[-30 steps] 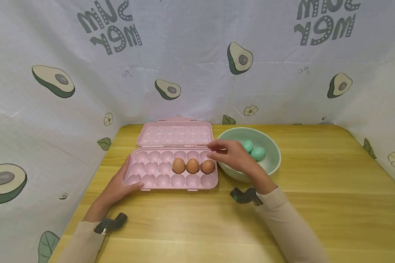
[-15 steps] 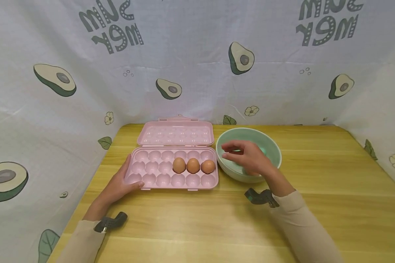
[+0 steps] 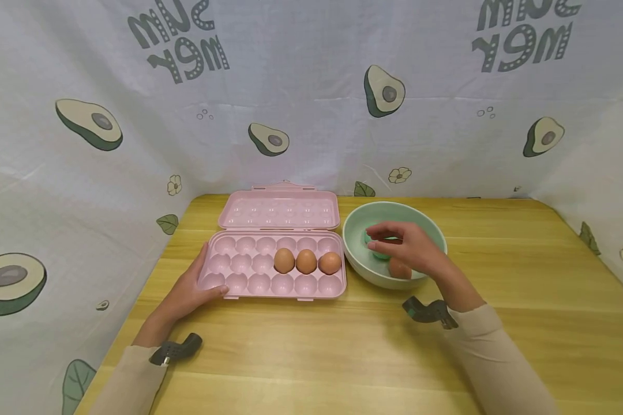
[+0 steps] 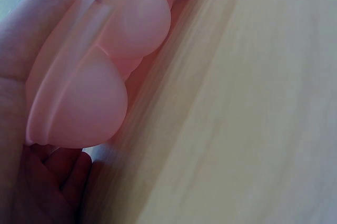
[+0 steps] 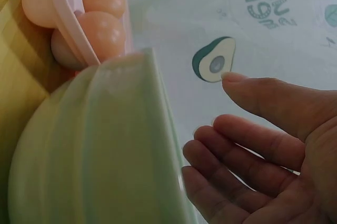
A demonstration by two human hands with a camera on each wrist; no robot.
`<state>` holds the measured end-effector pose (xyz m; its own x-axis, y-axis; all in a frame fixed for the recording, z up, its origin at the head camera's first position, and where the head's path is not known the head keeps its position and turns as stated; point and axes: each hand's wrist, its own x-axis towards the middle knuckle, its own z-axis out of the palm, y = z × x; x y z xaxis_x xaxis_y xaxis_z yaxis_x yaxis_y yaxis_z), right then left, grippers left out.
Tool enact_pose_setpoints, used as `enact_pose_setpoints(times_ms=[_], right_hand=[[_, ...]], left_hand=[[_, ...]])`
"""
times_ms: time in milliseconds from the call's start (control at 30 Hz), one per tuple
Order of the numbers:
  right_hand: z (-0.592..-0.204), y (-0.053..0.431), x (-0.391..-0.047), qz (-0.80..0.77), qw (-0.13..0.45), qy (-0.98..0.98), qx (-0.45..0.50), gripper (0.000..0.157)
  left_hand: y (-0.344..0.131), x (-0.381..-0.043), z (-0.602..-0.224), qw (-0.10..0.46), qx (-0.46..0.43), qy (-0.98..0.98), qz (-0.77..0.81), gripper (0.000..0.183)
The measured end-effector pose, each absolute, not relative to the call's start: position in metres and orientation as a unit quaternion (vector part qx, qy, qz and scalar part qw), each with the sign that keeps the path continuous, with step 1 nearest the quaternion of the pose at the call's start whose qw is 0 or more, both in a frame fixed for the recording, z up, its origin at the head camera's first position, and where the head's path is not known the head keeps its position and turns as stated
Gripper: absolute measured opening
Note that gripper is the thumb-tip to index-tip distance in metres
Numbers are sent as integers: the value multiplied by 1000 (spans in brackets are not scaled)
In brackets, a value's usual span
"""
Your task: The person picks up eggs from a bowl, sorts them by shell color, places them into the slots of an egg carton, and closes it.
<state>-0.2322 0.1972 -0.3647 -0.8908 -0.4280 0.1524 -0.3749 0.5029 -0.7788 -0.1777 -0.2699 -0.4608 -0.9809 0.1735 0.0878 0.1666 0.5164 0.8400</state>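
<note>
A pink plastic egg carton (image 3: 240,264) lies opened flat, with three brown eggs (image 3: 306,261) side by side in the right half of its middle row. My left hand (image 3: 184,295) grips the carton's left end; in the left wrist view the thumb (image 4: 39,29) lies over the rim and fingertips show below. Over the pale green bowl (image 3: 386,212) hovers my right hand (image 3: 410,249), fingers loosely bent, holding nothing. Inside the bowl are a brown egg (image 3: 398,269) and green eggs (image 3: 380,255), partly hidden by that hand.
The carton's lid (image 3: 279,208) lies folded back behind the cups, close to the curtain (image 3: 316,127) printed with avocados. The bowl stands right beside the carton's right end on the wooden table (image 3: 311,351). Each wrist wears a dark camera mount (image 3: 176,349).
My right hand has moved right, from the carton's right edge to over the bowl. A brown egg in the bowl now shows beneath it. My left hand keeps its place on the carton.
</note>
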Motion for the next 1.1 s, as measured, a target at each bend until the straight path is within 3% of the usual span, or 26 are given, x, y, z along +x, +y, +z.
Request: enact_pose_setpoints(times_ms=[1100], right_hand=[[-362,244,-228,-380,78,900,-200,41]], left_hand=[[-271,-179,-461,4,101,869,484,115]])
